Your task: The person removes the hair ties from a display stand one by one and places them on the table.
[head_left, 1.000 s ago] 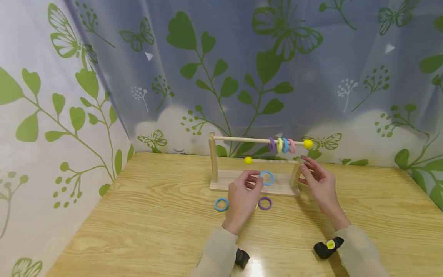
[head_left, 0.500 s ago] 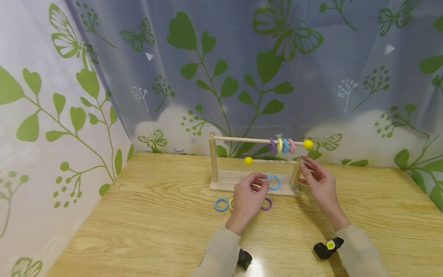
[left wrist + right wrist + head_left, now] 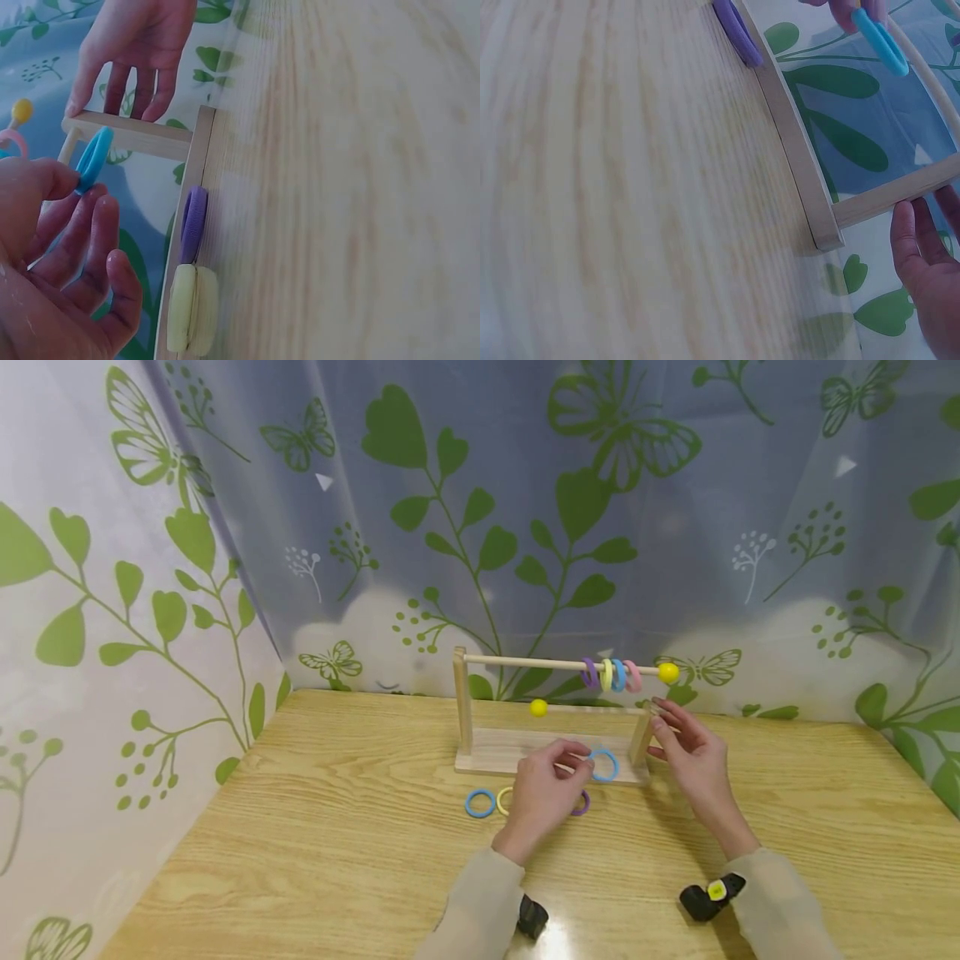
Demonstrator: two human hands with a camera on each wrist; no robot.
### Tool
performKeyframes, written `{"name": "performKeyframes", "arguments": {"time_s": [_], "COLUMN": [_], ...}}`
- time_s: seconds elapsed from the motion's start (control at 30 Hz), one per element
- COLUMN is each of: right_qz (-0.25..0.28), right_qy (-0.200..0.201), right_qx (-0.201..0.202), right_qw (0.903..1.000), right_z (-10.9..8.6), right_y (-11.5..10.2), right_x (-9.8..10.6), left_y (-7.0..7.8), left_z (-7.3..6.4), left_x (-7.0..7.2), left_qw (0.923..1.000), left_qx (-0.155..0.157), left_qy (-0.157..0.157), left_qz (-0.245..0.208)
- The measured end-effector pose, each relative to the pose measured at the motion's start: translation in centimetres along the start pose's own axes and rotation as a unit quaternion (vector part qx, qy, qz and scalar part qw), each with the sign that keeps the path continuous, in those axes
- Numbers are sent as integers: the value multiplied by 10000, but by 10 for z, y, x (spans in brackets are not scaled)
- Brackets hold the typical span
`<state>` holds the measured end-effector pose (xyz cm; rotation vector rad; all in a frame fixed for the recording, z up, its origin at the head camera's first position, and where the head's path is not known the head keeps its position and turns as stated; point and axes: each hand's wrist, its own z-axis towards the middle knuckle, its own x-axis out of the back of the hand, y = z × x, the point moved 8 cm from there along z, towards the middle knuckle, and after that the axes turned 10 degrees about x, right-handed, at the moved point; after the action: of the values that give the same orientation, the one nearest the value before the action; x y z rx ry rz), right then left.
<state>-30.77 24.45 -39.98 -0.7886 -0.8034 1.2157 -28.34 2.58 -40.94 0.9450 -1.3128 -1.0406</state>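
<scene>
My left hand [image 3: 546,783] pinches a light blue ring [image 3: 603,765] between thumb and fingertips. In the head view this ring appears below the stand's lower rod [image 3: 596,710], in front of the base. The wooden stand [image 3: 463,706] has an upper rod carrying purple [image 3: 588,673], yellow [image 3: 606,675], blue [image 3: 618,675] and pink rings [image 3: 633,676]. My right hand [image 3: 693,758] touches the short right post [image 3: 642,739] with fairly straight fingers, from its outer side in the right wrist view [image 3: 934,262].
On the table [image 3: 337,868], before the stand, lie a blue ring [image 3: 480,803], a partly hidden yellow ring [image 3: 503,802] and a purple ring [image 3: 582,804]. Yellow balls [image 3: 667,673] cap the rod ends. A patterned curtain [image 3: 495,593] hangs behind.
My left hand has moved right and slightly toward the body with the light blue ring, uncovering part of the yellow ring. My right hand stays at the post.
</scene>
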Motion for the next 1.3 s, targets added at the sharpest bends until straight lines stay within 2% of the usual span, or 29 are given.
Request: {"name": "performKeyframes", "arguments": {"time_s": [0.17, 0.5, 0.7, 0.93, 1.3], "right_qz": [-111, 21, 10, -295, -168], "right_qy": [-17, 22, 27, -23, -64], "right_qx": [6, -19, 9, 48, 98], "right_qw": [9999, 10000, 10000, 9996, 9998], "right_z": [0, 3, 4, 3, 0], "right_y": [0, -1, 0, 0, 1], "right_x": [0, -1, -1, -1, 1], "left_y": [-3, -6, -6, -7, -11], "left_z": [1, 5, 5, 5, 2], "left_x": [-6, -12, -15, -16, -19], "left_qw": [9993, 9981, 9960, 9908, 9847], "left_qx": [178, 331, 337, 133, 240], "left_qy": [-285, -506, -640, -661, -711], "left_qz": [-154, 74, 532, 1175, 1572]}}
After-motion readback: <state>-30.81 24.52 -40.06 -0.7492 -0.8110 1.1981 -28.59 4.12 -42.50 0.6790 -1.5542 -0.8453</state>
